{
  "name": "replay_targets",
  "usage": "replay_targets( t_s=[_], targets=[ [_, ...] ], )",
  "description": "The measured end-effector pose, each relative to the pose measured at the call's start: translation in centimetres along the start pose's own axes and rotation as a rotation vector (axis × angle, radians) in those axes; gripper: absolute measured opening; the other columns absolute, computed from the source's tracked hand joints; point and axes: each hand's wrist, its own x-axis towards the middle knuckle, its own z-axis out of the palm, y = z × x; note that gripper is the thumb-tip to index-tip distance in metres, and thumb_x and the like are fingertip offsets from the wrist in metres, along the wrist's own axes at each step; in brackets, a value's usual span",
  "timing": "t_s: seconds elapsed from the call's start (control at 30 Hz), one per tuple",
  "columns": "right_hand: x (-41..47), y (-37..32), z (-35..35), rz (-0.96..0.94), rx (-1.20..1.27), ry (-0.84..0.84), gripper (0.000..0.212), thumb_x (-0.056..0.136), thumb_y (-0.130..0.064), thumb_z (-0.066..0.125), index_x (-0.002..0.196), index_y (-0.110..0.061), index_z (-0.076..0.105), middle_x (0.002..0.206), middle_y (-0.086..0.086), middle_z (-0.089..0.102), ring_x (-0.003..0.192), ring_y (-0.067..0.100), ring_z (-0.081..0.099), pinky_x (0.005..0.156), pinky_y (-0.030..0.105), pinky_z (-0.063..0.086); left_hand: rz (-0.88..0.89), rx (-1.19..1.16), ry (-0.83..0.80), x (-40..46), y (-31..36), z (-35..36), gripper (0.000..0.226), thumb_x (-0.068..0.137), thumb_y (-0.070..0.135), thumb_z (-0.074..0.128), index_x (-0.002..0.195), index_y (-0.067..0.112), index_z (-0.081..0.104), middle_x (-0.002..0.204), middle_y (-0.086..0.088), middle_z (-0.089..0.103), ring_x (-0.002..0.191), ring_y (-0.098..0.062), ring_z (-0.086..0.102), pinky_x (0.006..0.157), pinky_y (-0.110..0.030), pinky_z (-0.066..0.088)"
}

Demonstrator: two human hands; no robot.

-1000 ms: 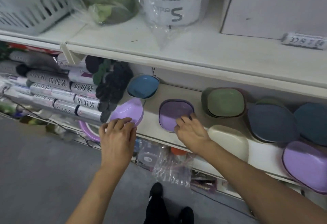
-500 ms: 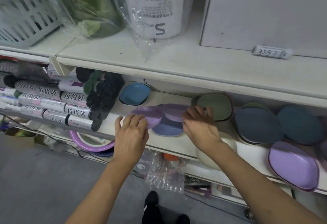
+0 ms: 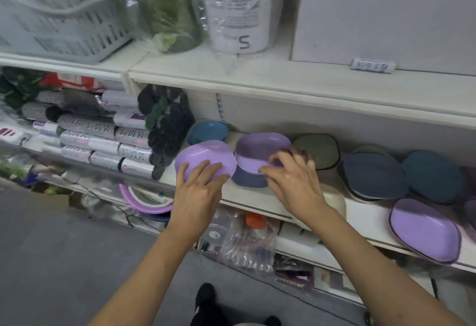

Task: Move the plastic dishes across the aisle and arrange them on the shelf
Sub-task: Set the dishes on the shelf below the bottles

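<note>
Left hand (image 3: 197, 191) presses fingers on tilted lilac plastic dish (image 3: 206, 157). At its 3 o'clock, right hand (image 3: 293, 180) pinches second lilac dish (image 3: 260, 149) over dark purple dish (image 3: 248, 179) on white shelf (image 3: 365, 212).

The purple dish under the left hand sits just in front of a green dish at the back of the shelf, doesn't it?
Not quite. In the head view, the dish behind the purple dish under the left hand is blue, not green. The green dish lies further right, beyond the right hand. Both sit at the back of the shelf.
</note>
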Motion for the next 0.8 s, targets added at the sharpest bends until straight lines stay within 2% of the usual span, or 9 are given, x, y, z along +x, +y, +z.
replay_targets(
  t_s=[0.1,0.2,0.33,0.43,0.53,0.57,0.63,0.7,0.8],
  targets=[
    [2.4,-4.4,0.7,-0.101,0.106,0.026,0.018,0.08,-0.025,0.078,0.095,-0.035,0.075,0.109,-0.003,0.059,0.099,0.026,0.052,0.081,0.041,0.033,-0.078,0.029,0.02,-2.6,-3.7,-2.5,0.034,0.077,0.007,0.08,0.108,0.021,0.074,0.13,-0.004,0.066,0.124,-0.033,0.058,0.105,-0.061,0.036],
    [5.6,-10.7,1.7,-0.237,0.204,0.041,0.014,0.084,-0.027,0.077,0.094,-0.036,0.076,0.11,-0.005,0.06,0.103,0.025,0.054,0.086,0.042,0.034,-0.193,0.048,0.025,-6.2,-9.2,-5.4,0.031,0.08,0.013,0.078,0.108,0.024,0.075,0.135,-0.003,0.063,0.129,-0.033,0.055,0.106,-0.061,0.033],
    [10.7,-22.0,3.9,-0.411,0.329,0.041,0.018,0.081,-0.025,0.08,0.096,-0.034,0.077,0.114,-0.004,0.06,0.107,0.027,0.055,0.092,0.042,0.032,-0.368,0.055,0.119,-13.1,-18.5,-10.3,0.018,0.091,0.025,0.059,0.098,0.025,0.076,0.134,-0.002,0.064,0.13,-0.032,0.053,0.107,-0.058,0.031],
    [14.3,-33.6,5.9,-0.523,0.406,0.028,0.021,0.08,-0.024,0.079,0.098,-0.034,0.077,0.117,-0.003,0.061,0.109,0.027,0.054,0.089,0.036,0.026,-0.483,0.11,0.184,-19.9,-26.8,-14.2,0.028,0.096,0.033,0.05,0.093,0.023,0.076,0.131,-0.002,0.066,0.128,-0.033,0.055,0.106,-0.063,0.032],
    [17.1,-46.9,8.1,-0.62,0.504,0.017,0.016,0.086,-0.033,0.066,0.098,-0.034,0.076,0.117,-0.004,0.06,0.108,0.029,0.056,0.088,0.04,0.034,-0.615,0.175,0.229,-27.7,-35.2,-18.6,0.03,0.1,0.035,0.048,0.096,0.023,0.075,0.13,-0.003,0.066,0.127,-0.034,0.056,0.106,-0.064,0.033],
    [17.8,-51.3,8.9,-0.661,0.534,0.015,0.016,0.085,-0.033,0.068,0.099,-0.034,0.076,0.118,-0.003,0.06,0.108,0.029,0.056,0.087,0.041,0.034,-0.662,0.204,0.233,-30.3,-37.8,-20.3,0.031,0.1,0.036,0.047,0.098,0.024,0.075,0.13,-0.003,0.066,0.127,-0.033,0.056,0.106,-0.063,0.034],
    [19.1,-60.0,10.0,-0.738,0.588,0.019,0.018,0.083,-0.029,0.074,0.101,-0.035,0.075,0.119,-0.001,0.061,0.109,0.028,0.054,0.088,0.037,0.03,-0.737,0.266,0.236,-35.3,-42.4,-23.6,0.028,0.1,0.034,0.048,0.1,0.025,0.074,0.129,-0.002,0.066,0.126,-0.034,0.056,0.105,-0.063,0.034],
    [19.9,-67.9,10.5,-0.787,0.648,0.018,0.016,0.087,-0.031,0.07,0.101,-0.035,0.074,0.119,-0.001,0.061,0.11,0.027,0.053,0.09,0.036,0.026,-0.798,0.319,0.241,-39.8,-46.5,-26.8,0.022,0.098,0.03,0.051,0.101,0.026,0.073,0.129,-0.001,0.065,0.126,-0.035,0.056,0.105,-0.063,0.034],
    [20.7,-78.0,11.4,-0.873,0.732,0.02,0.014,0.089,-0.03,0.069,0.101,-0.034,0.075,0.12,-0.001,0.062,0.111,0.027,0.053,0.091,0.039,0.03,-0.897,0.38,0.253,-45.7,-51.7,-30.4,0.02,0.096,0.028,0.053,0.102,0.027,0.072,0.129,-0.001,0.066,0.128,-0.034,0.055,0.105,-0.062,0.034]
  ],
)
